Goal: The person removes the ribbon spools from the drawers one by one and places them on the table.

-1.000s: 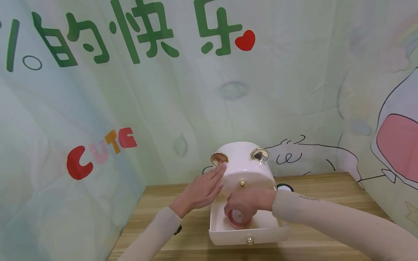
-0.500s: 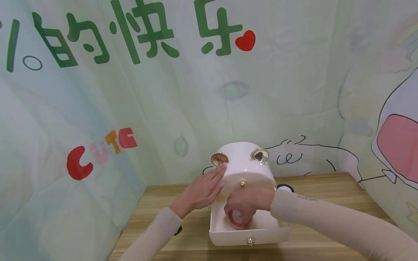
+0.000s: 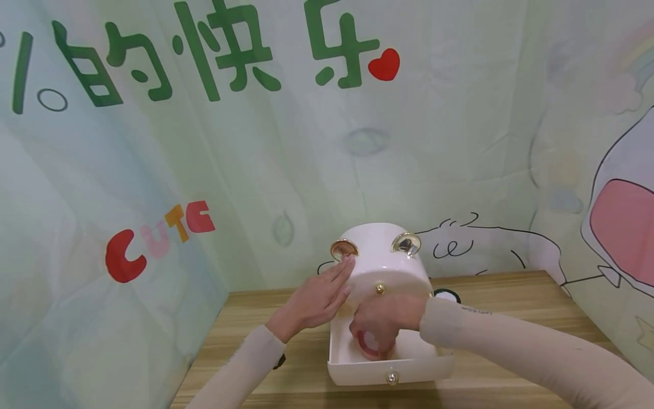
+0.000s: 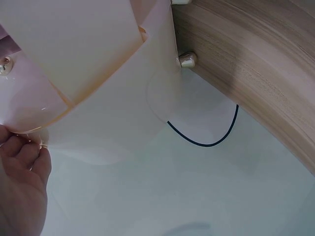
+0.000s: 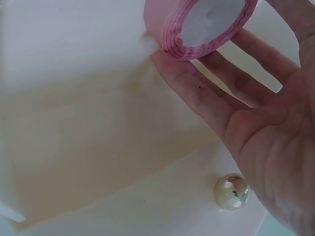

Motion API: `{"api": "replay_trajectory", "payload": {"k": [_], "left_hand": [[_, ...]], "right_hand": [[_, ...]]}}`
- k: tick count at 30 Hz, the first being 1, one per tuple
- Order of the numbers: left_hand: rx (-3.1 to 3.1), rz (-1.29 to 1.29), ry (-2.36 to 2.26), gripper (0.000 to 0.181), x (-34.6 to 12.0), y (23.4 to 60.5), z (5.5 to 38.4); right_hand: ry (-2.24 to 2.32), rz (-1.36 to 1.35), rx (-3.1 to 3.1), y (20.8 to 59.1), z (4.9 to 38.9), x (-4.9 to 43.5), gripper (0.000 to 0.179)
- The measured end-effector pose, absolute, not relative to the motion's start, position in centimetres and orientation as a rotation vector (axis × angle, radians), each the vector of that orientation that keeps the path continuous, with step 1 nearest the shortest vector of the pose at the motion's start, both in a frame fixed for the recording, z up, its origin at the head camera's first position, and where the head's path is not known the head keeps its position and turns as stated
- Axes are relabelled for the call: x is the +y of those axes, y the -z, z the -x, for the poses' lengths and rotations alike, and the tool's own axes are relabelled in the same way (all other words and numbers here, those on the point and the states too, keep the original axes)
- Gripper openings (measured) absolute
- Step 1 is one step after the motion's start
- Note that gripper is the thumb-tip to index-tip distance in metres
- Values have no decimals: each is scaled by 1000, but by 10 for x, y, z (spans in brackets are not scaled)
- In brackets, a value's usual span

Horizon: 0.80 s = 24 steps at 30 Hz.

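Note:
A white box with two round gold fittings on top stands on the table, its lower drawer pulled out toward me. Inside that drawer, my right hand holds a roll of pink ribbon from above. The right wrist view shows the ribbon's pink layers around a white core, with fingers against its edge. My left hand rests on the box's upper left edge, fingers extended below the left gold fitting. In the left wrist view its fingertips lie at the box's rim.
Behind the box's right side a round item with a dark rim is partly hidden. The box's upper drawer has a gold knob and is closed. A printed cloth backdrop rises behind the wooden table.
Almost nothing differs. My right hand and the ribbon roll have shifted very slightly within the drawer; the left hand and box hold their place.

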<state>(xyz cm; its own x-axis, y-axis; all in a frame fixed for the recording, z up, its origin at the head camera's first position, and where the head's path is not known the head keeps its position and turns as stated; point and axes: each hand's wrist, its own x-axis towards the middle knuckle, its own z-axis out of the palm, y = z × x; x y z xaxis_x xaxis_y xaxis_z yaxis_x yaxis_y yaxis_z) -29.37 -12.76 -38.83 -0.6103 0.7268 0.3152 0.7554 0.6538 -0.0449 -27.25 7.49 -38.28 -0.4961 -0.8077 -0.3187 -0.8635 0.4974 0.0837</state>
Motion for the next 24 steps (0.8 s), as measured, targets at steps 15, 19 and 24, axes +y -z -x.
{"api": "replay_trajectory", "payload": {"k": [15,19,24], "left_hand": [[-2557,1189,131,61,-128,388,294],[-2552,1191,136,61,-127,389,294],[-2542,1187,143,62,-127,391,294]], "right_hand": [[-352,1497,2500,370,263,78,35],[-334,1539,2519,364,259,81,34],[-345,1573,2561,354,253,87,38]]}}
